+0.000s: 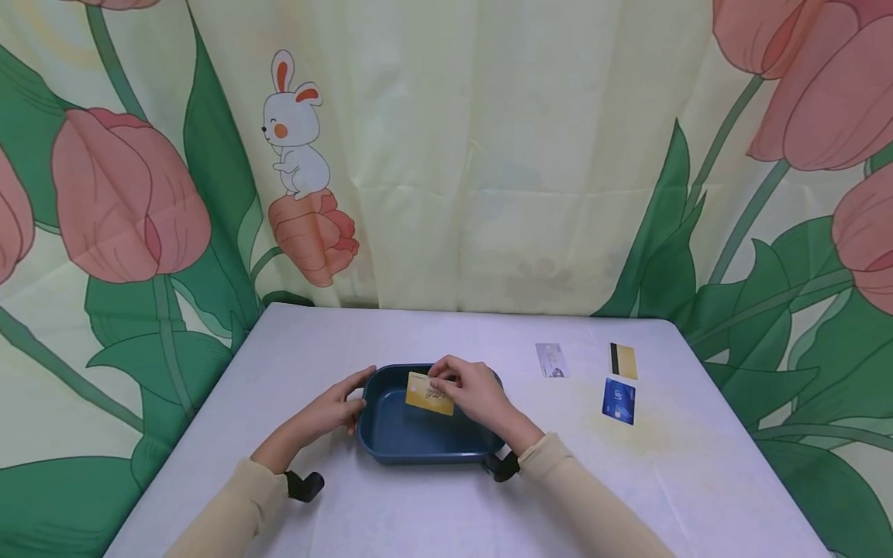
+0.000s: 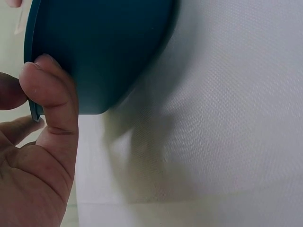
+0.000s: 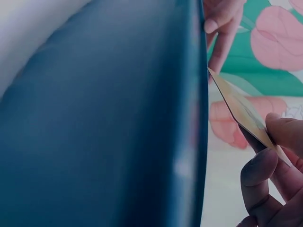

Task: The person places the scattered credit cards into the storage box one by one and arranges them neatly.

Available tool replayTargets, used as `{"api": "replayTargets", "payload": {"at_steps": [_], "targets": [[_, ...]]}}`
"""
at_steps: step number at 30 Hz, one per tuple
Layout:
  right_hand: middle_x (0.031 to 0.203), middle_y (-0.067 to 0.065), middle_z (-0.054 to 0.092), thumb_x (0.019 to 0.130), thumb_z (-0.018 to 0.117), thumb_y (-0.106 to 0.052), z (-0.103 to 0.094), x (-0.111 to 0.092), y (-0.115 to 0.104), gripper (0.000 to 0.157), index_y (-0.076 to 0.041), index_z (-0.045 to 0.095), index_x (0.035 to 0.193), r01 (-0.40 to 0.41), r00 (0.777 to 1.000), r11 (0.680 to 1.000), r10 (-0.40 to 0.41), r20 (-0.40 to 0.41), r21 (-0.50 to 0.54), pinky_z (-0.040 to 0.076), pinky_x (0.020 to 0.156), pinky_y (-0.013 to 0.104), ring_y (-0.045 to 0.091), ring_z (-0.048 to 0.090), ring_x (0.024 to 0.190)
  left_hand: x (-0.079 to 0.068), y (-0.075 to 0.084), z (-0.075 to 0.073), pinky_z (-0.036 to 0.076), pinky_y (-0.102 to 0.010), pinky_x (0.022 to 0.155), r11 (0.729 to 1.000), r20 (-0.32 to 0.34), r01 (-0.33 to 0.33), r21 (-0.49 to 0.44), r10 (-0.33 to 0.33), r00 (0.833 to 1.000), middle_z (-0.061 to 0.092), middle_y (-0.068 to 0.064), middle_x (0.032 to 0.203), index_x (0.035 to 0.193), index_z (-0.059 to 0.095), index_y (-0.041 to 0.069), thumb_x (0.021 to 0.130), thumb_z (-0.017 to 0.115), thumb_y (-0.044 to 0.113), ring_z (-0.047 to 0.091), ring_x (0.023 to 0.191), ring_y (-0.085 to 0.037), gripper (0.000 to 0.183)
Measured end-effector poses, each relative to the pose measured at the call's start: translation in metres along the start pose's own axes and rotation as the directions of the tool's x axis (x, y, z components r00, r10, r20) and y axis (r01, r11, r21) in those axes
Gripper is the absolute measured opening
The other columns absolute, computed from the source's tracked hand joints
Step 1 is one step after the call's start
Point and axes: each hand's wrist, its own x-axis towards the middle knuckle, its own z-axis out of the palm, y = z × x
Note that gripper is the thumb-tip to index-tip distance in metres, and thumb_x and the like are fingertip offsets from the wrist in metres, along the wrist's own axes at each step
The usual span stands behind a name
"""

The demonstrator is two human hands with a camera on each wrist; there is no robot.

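A dark blue rectangular tray [image 1: 412,438] sits on the white-covered table. Its left end is held by my left hand [image 1: 324,415]; in the left wrist view, the fingers and thumb of that hand [image 2: 52,137] pinch the tray's rim [image 2: 29,47]. Over the tray, my right hand [image 1: 481,395] pinches a gold bank card [image 1: 422,395] by its right side. The right wrist view shows the card [image 3: 241,111] nearly edge-on, between the thumb and fingers of the right hand [image 3: 279,175], above the tray's rim [image 3: 203,142].
Several cards lie to the right: a silver one [image 1: 551,360], a gold one with a black stripe [image 1: 625,361] and a blue one [image 1: 618,401]. Behind the table [image 1: 314,341] hangs a curtain [image 1: 474,170] printed with tulips and a rabbit.
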Motion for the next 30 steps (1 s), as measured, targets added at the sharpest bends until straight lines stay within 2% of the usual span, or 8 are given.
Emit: {"api": "replayTargets", "payload": {"at_steps": [8,14,20,23,30], "targets": [[0.098,-0.007,0.078,0.099,0.070,-0.024,0.010,0.000,-0.004,0.010,-0.021,0.072,0.109,0.001,1.000,1.000,-0.001,0.021,-0.003,0.045,0.063,0.022,0.009,0.054,0.071,-0.003,0.001,0.000,0.052,-0.033,0.062,1.000,-0.003,-0.005,-0.002,0.005,1.000,0.028,-0.022,0.166,0.165,0.023,0.012,0.102,0.046,0.005,0.058,0.064,-0.021,0.068],[0.099,-0.007,0.077,0.101,0.069,-0.025,0.020,-0.003,-0.003,0.011,-0.022,0.072,0.110,0.005,0.997,1.000,-0.006,0.073,0.013,0.051,0.066,0.021,0.007,0.059,0.076,-0.003,0.001,-0.001,0.052,-0.033,0.062,1.000,0.001,0.001,-0.003,-0.001,1.000,0.030,-0.022,0.164,0.166,0.023,0.013,0.102,0.047,0.005,0.058,0.064,-0.021,0.068],[0.101,-0.005,0.077,0.101,0.068,-0.024,0.025,-0.005,-0.004,0.010,-0.022,0.072,0.110,0.035,0.995,0.999,-0.038,0.087,0.037,0.054,0.068,0.022,0.005,0.064,0.080,-0.004,0.003,-0.001,0.052,-0.032,0.063,1.000,0.006,0.006,-0.008,-0.006,1.000,0.030,-0.022,0.164,0.166,0.023,0.015,0.102,0.047,0.007,0.058,0.065,-0.022,0.068],[0.102,-0.004,0.078,0.101,0.067,-0.023,0.028,-0.006,-0.006,0.011,-0.021,0.072,0.111,0.049,0.993,0.998,-0.053,0.101,0.046,0.053,0.067,0.022,0.005,0.063,0.079,-0.004,0.003,-0.001,0.052,-0.032,0.063,1.000,0.006,0.009,-0.010,-0.009,1.000,0.030,-0.021,0.164,0.166,0.023,0.015,0.102,0.047,0.007,0.058,0.065,-0.022,0.068],[0.103,-0.006,0.077,0.102,0.066,-0.023,0.036,-0.008,-0.007,0.011,-0.023,0.072,0.111,0.028,0.992,0.998,-0.034,0.124,0.052,0.053,0.070,0.021,0.005,0.060,0.080,-0.003,0.002,0.000,0.052,-0.032,0.062,1.000,0.010,0.004,-0.005,-0.004,1.000,0.030,-0.021,0.164,0.166,0.023,0.015,0.102,0.047,0.007,0.057,0.065,-0.021,0.068]]}}
